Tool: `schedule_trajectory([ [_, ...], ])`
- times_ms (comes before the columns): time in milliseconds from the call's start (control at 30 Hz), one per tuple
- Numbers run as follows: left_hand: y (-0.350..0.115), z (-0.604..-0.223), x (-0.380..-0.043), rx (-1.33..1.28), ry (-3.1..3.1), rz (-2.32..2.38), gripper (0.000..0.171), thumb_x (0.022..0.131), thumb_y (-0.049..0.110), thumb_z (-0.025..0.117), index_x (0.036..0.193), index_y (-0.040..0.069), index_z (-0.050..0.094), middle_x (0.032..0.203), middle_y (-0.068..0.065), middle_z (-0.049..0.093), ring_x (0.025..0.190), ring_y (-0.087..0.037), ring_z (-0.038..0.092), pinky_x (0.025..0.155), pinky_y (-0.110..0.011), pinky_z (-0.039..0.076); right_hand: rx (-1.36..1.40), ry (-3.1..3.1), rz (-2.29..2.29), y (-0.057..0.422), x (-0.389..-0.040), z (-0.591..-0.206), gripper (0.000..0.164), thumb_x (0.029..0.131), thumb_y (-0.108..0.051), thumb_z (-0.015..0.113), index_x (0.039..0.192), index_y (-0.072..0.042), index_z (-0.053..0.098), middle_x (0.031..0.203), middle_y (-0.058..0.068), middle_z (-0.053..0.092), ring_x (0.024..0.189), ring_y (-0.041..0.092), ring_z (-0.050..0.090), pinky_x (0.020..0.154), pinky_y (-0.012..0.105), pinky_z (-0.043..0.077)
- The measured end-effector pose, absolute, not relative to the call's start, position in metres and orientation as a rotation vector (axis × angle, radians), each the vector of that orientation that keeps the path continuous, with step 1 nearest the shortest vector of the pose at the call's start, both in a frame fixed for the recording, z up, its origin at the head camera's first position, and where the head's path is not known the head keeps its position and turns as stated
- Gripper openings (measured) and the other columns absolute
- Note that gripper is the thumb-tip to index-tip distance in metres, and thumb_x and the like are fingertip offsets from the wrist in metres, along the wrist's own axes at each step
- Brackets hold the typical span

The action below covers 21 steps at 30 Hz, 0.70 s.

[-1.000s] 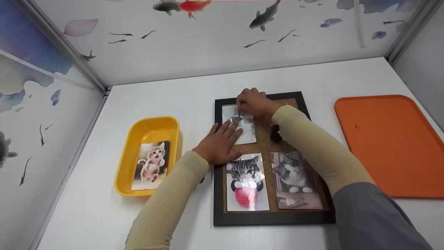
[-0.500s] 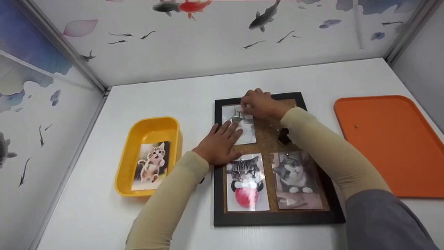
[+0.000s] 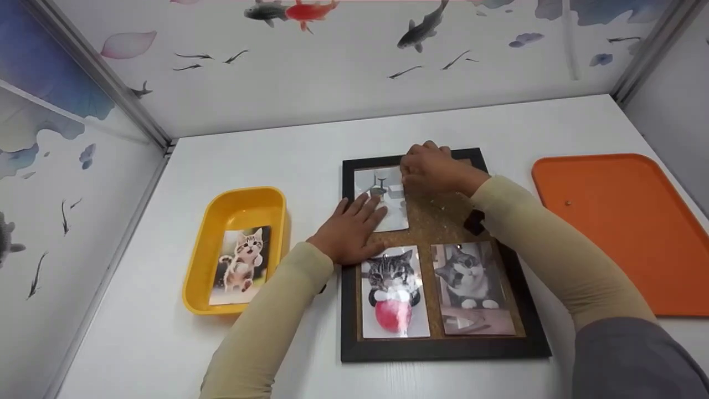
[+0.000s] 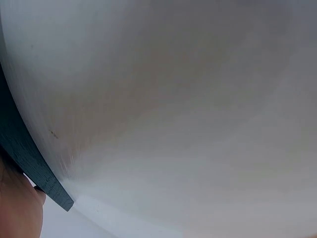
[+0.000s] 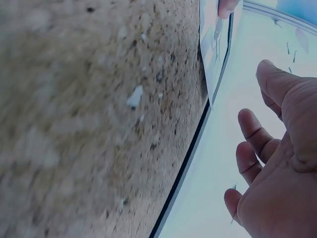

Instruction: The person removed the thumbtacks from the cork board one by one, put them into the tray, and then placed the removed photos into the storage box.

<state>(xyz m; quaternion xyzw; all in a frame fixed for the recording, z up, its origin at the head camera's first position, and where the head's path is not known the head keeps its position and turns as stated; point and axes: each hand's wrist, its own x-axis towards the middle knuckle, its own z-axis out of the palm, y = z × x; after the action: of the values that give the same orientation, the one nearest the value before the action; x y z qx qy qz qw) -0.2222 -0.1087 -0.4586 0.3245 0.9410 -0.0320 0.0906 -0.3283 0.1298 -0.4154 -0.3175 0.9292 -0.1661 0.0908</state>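
Observation:
A black-framed corkboard [image 3: 446,348] lies on the white table with photos on it. My left hand [image 3: 350,231] rests flat with spread fingers over the lower left of a pale grey photo [image 3: 394,206] at the board's upper left. My right hand [image 3: 435,169] hovers by that photo's upper right edge. In the right wrist view its fingers [image 5: 255,131] are loosely bent, with nothing visible between them, beside the cork [image 5: 99,124]. Below are a photo of a tabby cat with a pink ball [image 3: 394,293] and one of a grey-and-white cat [image 3: 471,288], each with a small pin at its top.
To the left stands a yellow tray [image 3: 198,260] holding a kitten photo [image 3: 242,266]. An orange tray [image 3: 626,233] on the right bears a small pin [image 3: 568,203]. A wall with painted fish [image 3: 424,26] rises behind the table. The left wrist view shows mostly tabletop [image 4: 188,139].
My right hand has let go at the top of the pale grey photo and moved right, uncovering more of it and the cork. My left hand has stayed in place.

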Motion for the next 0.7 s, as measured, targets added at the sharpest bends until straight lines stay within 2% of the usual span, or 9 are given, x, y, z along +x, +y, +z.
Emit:
schedule_trajectory([
  [233, -0.109, -0.46, -0.223, 0.971, 2.799, -0.084, 0.08, 0.099, 0.066, 0.022, 0.161, 0.017, 0.013, 0.167, -0.007, 0.004, 0.152, -0.027, 0.001, 0.12, -0.052, 0.006, -0.944, 2.787, -0.483, 0.146, -0.323, -0.412, 0.014, 0.099, -0.027, 0.062, 0.104, -0.015, 0.066, 0.128, 0.008, 0.056, 0.119, 0.029, 0.044, 0.1, 0.057, 0.031],
  [500, -0.11, -0.458, -0.222, 0.969, 2.783, -0.089, 0.08, 0.1, 0.066, 0.021, 0.161, 0.017, 0.01, 0.167, -0.007, 0.002, 0.152, -0.027, -0.001, 0.12, -0.052, 0.005, -0.964, 2.8, -0.545, 0.162, -0.316, -0.409, 0.01, 0.096, -0.022, 0.067, 0.092, -0.013, 0.065, 0.115, 0.009, 0.06, 0.109, 0.03, 0.047, 0.093, 0.056, 0.032],
  [700, -0.109, -0.458, -0.222, 0.972, 2.787, -0.103, 0.079, 0.1, 0.066, 0.021, 0.161, 0.017, 0.01, 0.167, -0.007, 0.002, 0.152, -0.027, -0.001, 0.12, -0.052, 0.005, -0.978, 2.827, -0.523, 0.179, -0.311, -0.407, 0.012, 0.096, -0.023, 0.068, 0.092, -0.012, 0.065, 0.108, 0.009, 0.061, 0.104, 0.031, 0.049, 0.091, 0.057, 0.034],
])
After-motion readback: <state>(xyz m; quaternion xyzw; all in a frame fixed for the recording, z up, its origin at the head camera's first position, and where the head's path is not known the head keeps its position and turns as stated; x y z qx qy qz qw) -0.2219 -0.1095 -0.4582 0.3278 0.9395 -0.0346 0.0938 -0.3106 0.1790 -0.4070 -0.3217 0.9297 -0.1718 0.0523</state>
